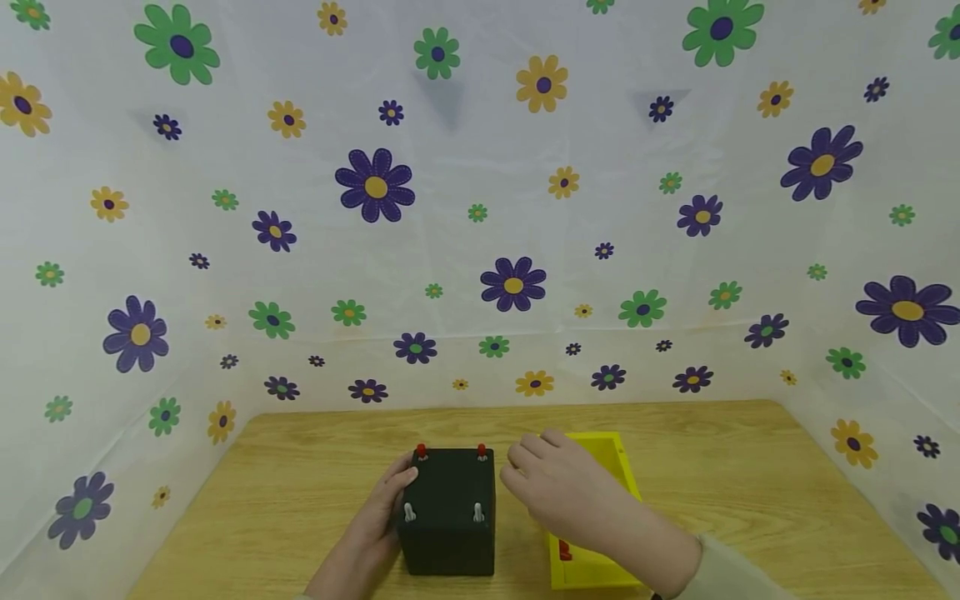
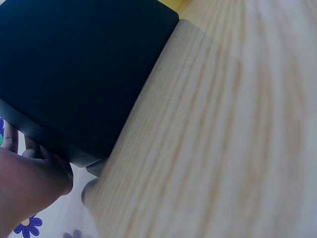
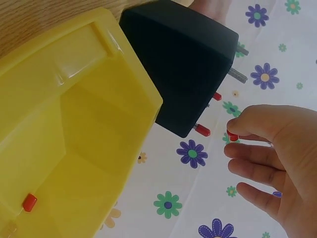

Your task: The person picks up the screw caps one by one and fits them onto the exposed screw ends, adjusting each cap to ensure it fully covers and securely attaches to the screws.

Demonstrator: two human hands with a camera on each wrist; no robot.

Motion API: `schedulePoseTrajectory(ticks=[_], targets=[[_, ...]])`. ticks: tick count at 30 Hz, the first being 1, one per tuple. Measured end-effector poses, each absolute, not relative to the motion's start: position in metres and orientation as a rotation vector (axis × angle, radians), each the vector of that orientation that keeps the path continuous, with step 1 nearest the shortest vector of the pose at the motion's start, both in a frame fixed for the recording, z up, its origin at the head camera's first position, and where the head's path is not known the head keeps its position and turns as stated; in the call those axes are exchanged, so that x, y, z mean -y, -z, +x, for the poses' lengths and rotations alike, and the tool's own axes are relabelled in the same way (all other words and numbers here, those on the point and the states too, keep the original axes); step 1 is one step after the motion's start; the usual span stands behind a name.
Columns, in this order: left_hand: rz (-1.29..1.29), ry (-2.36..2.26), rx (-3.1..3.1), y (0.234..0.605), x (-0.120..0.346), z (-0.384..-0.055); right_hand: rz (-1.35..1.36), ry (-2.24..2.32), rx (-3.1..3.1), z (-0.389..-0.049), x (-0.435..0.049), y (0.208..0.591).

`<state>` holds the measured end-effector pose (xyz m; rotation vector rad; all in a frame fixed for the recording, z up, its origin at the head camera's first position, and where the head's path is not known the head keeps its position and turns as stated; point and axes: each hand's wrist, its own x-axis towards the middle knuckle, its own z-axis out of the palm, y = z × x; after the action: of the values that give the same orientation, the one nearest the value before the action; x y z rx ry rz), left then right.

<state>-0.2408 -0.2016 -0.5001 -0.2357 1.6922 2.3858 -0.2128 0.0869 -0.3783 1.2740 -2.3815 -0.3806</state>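
A black box (image 1: 453, 487) stands on the table with several metal posts on its top face. Red caps (image 1: 482, 450) cover the two far posts. The two near metal posts (image 1: 477, 512) are bare, and threading shows on one in the right wrist view. My left hand (image 1: 375, 517) grips the box's left side, thumb at its top edge. Just right of the box, my right hand (image 1: 558, 487) is raised over the tray's left side. Between thumb and index finger it pinches a small red cap (image 3: 232, 135), apart from the posts.
A yellow tray (image 1: 628, 467) lies right of the box, partly hidden under my right forearm. Inside it sits a loose red cap (image 3: 29, 202). White flower-patterned sheeting (image 1: 465, 242) encloses the wooden table (image 1: 300, 467) at the back and both sides.
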Motion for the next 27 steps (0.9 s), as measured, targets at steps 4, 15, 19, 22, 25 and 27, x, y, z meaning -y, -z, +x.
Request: schedulePoseTrajectory(ticks=[4, 15, 19, 22, 25, 27], targets=[[-0.252, -2.385, -1.695, 0.5, 0.201, -0.239, 1.28, 0.365, 2.363, -0.213, -0.086, 0.38], [-0.27, -2.38, -1.703, 0.498, 0.201, -0.24, 1.29, 0.338, 2.241, -0.212, -0.082, 0.383], [-0.252, -2.36, -1.694, 0.498, 0.202, -0.241, 1.294, 0.319, 2.24, -0.212, -0.079, 0.383], [-0.241, -2.365, -1.689, 0.498, 0.202, -0.241, 1.3, 0.303, 2.272, -0.211, -0.077, 0.383], [-0.23, -2.373, -1.698, 0.498, 0.201, -0.24, 1.305, 0.293, 2.279, -0.21, -0.076, 0.383], [-0.219, -2.376, -1.7, 0.499, 0.202, -0.24, 1.307, 0.288, 2.264, -0.209, -0.074, 0.383]])
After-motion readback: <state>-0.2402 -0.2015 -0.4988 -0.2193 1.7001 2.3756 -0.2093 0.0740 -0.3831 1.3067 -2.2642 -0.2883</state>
